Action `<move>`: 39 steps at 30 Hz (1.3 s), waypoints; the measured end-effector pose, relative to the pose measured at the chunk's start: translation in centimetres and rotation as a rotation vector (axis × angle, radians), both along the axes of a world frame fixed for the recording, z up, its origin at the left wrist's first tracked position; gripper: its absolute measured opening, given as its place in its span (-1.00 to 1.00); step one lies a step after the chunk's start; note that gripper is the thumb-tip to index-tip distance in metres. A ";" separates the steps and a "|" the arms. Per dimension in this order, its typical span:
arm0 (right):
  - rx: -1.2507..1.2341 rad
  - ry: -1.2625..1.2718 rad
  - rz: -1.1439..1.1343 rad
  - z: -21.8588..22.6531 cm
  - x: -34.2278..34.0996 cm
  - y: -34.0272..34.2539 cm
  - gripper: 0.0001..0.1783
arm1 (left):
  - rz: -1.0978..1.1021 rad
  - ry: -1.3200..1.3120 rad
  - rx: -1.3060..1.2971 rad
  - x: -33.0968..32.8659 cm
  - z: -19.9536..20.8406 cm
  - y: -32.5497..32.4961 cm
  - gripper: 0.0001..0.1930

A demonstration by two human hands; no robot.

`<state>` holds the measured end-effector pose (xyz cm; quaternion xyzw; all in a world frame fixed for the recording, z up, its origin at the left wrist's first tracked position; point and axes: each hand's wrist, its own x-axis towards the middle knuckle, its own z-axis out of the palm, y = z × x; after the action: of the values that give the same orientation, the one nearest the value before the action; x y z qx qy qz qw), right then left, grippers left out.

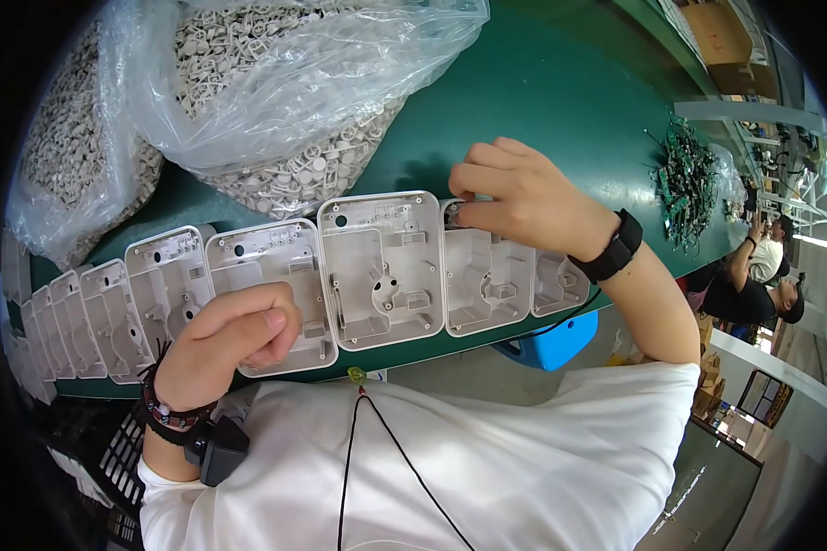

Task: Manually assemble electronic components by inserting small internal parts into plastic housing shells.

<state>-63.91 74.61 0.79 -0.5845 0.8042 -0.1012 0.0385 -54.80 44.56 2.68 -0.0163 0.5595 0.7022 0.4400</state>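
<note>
A row of white plastic housings (409,266) lies open side up along the near edge of the green table (542,83). My right hand (519,197) bends over the upper edge of a housing (467,266) right of the middle. Its fingertips are pressed together at that housing's upper left corner, and whatever they grip is hidden. My left hand (243,331) is closed in a fist above the lower part of another housing (271,243). Anything inside that fist stays out of sight.
Clear plastic bags (294,101) full of small white plastic parts stand at the back left. A heap of green circuit boards with wires (689,184) lies at the far right. Below the table edge is a blue stool (551,342). Other people (753,285) sit farther right.
</note>
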 end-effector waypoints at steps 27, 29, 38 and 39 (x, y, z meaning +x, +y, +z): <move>-0.351 -0.220 -0.227 5.7 4.9 -9.5 -0.86 | 0.290 -0.129 0.246 1.1 -0.3 -2.7 -0.49; -0.387 -0.160 -0.234 4.7 7.1 -12.7 -0.86 | 0.233 -0.102 0.210 0.8 0.2 -2.1 -0.41; -0.465 -0.129 -0.192 4.4 8.2 -17.0 -0.76 | 0.142 0.055 0.358 1.9 -0.2 -3.7 -0.36; -0.503 -0.160 -0.170 4.4 8.2 -16.8 -0.77 | 0.137 0.039 0.414 2.0 -0.2 -3.9 -0.43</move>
<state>-55.76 57.76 5.22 -0.4963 0.7942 -0.3466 -0.0533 -52.81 40.65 2.45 0.0498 0.4093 0.8306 0.3741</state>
